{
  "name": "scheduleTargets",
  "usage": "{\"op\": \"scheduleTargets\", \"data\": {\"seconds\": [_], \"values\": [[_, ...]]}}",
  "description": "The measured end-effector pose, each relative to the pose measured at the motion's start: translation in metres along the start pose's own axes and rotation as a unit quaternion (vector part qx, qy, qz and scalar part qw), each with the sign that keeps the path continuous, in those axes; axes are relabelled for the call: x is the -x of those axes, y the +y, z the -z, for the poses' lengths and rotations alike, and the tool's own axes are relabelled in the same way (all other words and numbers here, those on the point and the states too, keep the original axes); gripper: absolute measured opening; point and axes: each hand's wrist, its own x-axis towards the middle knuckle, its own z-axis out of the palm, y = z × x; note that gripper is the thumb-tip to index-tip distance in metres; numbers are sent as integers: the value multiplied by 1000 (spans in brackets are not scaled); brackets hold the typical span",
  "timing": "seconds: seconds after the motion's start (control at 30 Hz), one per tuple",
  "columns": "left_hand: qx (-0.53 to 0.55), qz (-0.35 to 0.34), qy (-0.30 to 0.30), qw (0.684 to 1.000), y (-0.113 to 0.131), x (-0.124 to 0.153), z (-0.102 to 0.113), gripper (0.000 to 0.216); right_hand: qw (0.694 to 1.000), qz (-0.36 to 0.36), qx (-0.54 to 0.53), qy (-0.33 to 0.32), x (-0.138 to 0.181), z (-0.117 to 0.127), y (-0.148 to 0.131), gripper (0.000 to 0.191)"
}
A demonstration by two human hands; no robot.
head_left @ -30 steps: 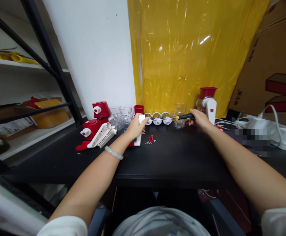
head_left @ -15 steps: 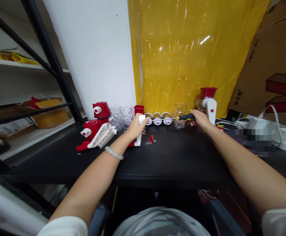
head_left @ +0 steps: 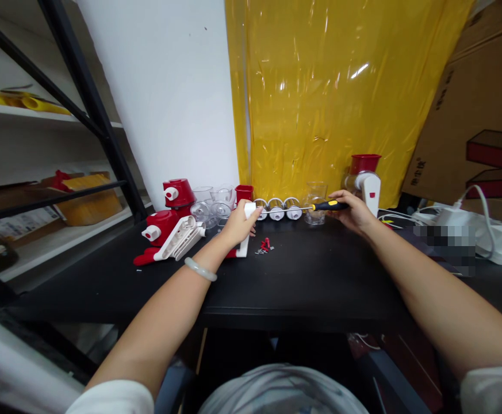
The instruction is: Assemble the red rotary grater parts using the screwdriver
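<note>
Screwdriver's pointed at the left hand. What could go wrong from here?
1. The screwdriver in the right hand points toward the white part in the left hand; a slip might jab the left thumb or fingers.
2. Small red and silvery pieces lie loose on the black table; a bump could scatter them.
</note>
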Motion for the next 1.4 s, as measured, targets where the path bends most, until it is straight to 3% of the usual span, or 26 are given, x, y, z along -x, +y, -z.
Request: {"op": "scheduleTargets", "data": {"seconds": [0.27, 0.4, 0.47, 0.57, 0.7, 0.9, 1.03, 1.23, 1.4], "values": [[0, 0, -7, 1000, 0, 1, 0, 50, 1000, 10, 12, 9, -4, 0, 1, 15], [2, 3, -4, 1000, 2, 1, 0, 49, 995, -13, 89, 36, -11, 4, 6, 42], [2, 4, 0, 1000, 2, 0, 0, 48, 990, -2, 141, 26, -12, 6, 9, 46], [3, 3, 4, 1000, 2, 0, 1, 48, 987, 27, 157, 16, -12, 5, 11, 41], [10, 9, 11, 1000, 3, -1, 2, 52, 998, 14, 59, 13, -6, -1, 7, 35], [12, 9, 11, 1000, 4, 0, 2, 52, 998, -20, -32, -42, 4, -4, -4, 37], [12, 7, 10, 1000, 3, 0, 2, 50, 1000, -16, -2, -16, -2, -2, 0, 28], [15, 6, 19, 1000, 3, -1, 2, 48, 986, -14, 167, -2, -14, 8, 16, 46], [21, -3, 18, 1000, 2, -2, 2, 48, 996, 0, 91, 5, -12, 5, 19, 35]]}}
